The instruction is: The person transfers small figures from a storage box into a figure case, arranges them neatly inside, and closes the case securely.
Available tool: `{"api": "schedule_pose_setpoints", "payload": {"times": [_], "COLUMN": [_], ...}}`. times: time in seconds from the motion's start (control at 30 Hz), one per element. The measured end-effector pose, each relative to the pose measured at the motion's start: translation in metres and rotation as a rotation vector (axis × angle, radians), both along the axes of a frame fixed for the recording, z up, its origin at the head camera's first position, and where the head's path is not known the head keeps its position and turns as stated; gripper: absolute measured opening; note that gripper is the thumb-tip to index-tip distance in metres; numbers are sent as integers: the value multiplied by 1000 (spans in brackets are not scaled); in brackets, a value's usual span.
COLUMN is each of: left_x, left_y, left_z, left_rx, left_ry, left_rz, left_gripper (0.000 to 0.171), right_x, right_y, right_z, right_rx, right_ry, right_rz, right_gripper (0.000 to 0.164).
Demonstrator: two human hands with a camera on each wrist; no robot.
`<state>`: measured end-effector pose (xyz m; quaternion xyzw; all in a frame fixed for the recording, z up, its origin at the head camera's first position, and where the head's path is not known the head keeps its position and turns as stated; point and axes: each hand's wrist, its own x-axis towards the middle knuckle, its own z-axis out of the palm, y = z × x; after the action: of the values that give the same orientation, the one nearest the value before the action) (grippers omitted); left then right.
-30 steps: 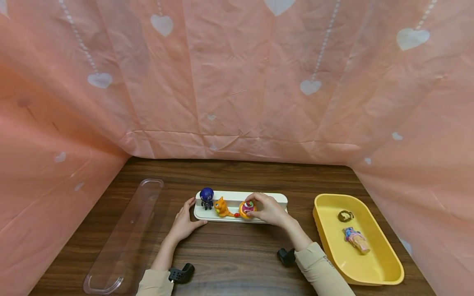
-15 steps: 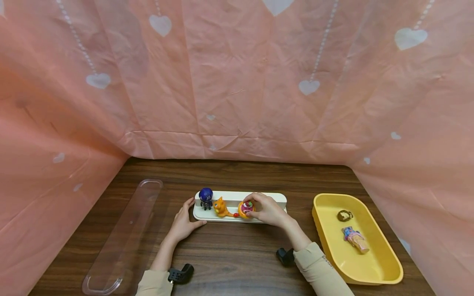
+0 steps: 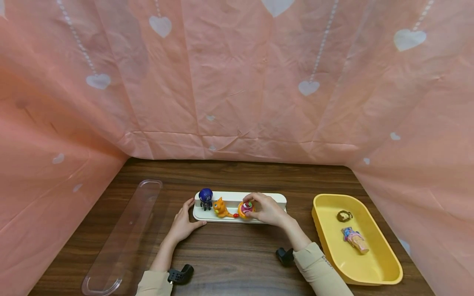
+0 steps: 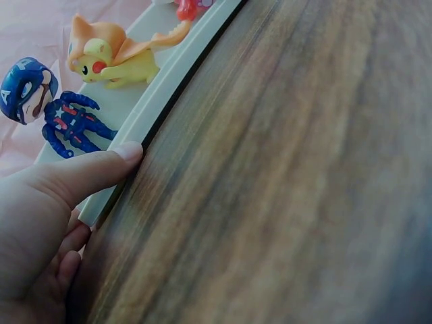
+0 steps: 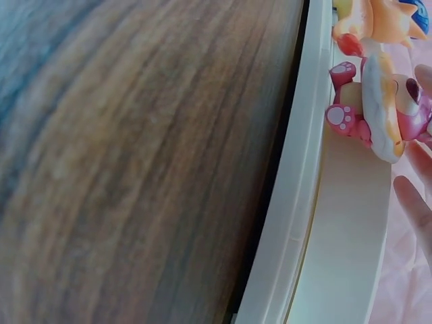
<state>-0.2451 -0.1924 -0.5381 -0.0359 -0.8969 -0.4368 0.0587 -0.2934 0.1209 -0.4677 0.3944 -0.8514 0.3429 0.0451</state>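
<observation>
A white stepped display base (image 3: 231,195) lies lengthwise on the wooden table. My left hand (image 3: 183,223) grips its left end, thumb on the front edge and fingers round the end. Standing near that end is a blue-helmeted figurine (image 4: 71,111). Beside it sits a yellow figurine in an orange hooded cape (image 4: 121,57), its tail pointing right. With my right hand (image 3: 269,210) I hold a pink bear figurine with an orange-and-white ring (image 5: 381,108) by its upper part, over the base just right of the tail. Its pink feet face the front edge in the right wrist view.
A yellow tray (image 3: 383,271) stands at the right with a small brown piece (image 3: 345,216) and a pink-and-blue figurine (image 3: 355,239) in it. At the left lies a long clear plastic cover (image 3: 126,236). Pink cloth (image 3: 237,102) hangs behind and at both sides.
The pink bear figurine turns slightly in my right hand's fingers while staying at the same spot. My left hand and the base hold still.
</observation>
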Motion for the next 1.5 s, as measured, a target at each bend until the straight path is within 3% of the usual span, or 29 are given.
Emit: {"api": "schedule_pose_setpoints", "payload": {"times": [0.37,0.97,1.5], "left_x": [-1,-1,0], "left_y": [0,0,1], "left_z": [1,1,1], "left_rx": [1,1,9], "left_ry": [-5,-17,-14], "left_rz": [-2,-5,0], "left_gripper": [94,95,94], "right_x": [2,11,19], "right_y": [3,19,43], "right_z": [6,35,61], "right_rx": [-16,-131,-133], "right_ry": [-17,-35,55], "right_rz": [-22,-47,-83], "right_gripper": [44,39,43]}}
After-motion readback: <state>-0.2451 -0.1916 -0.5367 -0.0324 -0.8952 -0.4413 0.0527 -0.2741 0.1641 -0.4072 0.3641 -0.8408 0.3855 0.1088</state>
